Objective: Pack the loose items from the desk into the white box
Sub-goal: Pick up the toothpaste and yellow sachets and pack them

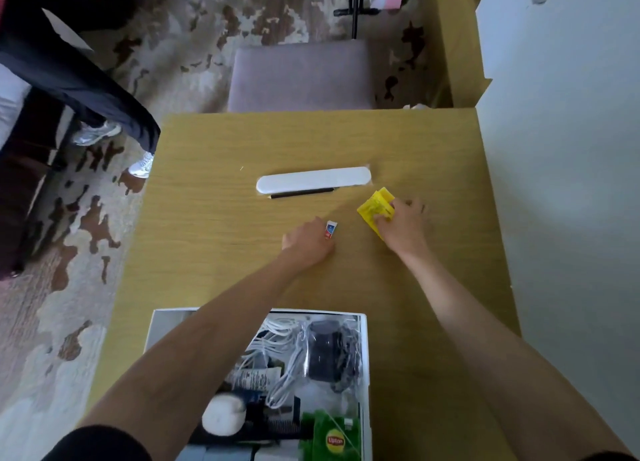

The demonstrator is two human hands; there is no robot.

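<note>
The white box (364, 356) sits at the near edge of the desk (207, 200), below both forearms and closer to the left one, which crosses over its open top. It already holds white cables, a dark bagged item, a round white object and green tea packets.

The left hand (306, 242) rests knuckles-up on the desk, fingers curled. A small red-and-white sachet (330, 229) lies at its fingertips, touching or nearly so; whether the fingers have closed on it cannot be told.

Beyond both hands, toward the far edge, lies a long white case (313, 180) with a black pencil (301, 193) just beside its near side. Both have their long axes running left to right, across the line of reach. The case lies roughly midway between the hands, slightly nearer the left one; the pencil likewise.

The right hand (403, 223) is closed over the near right part of a stack of yellow packets (374, 207), thumb and fingers pinching them against the desk. The packets project up and left from the grip.

Judgement: each hand has its item directly under it, so the coming move is a lift and a pull back toward the box. The return path is open desk; nothing stands between the hands and the box. The left forearm over the box may crowd a right-hand drop.

A chair (301, 76) stands beyond the desk, and a person's legs (86, 89) are at far left.
</note>
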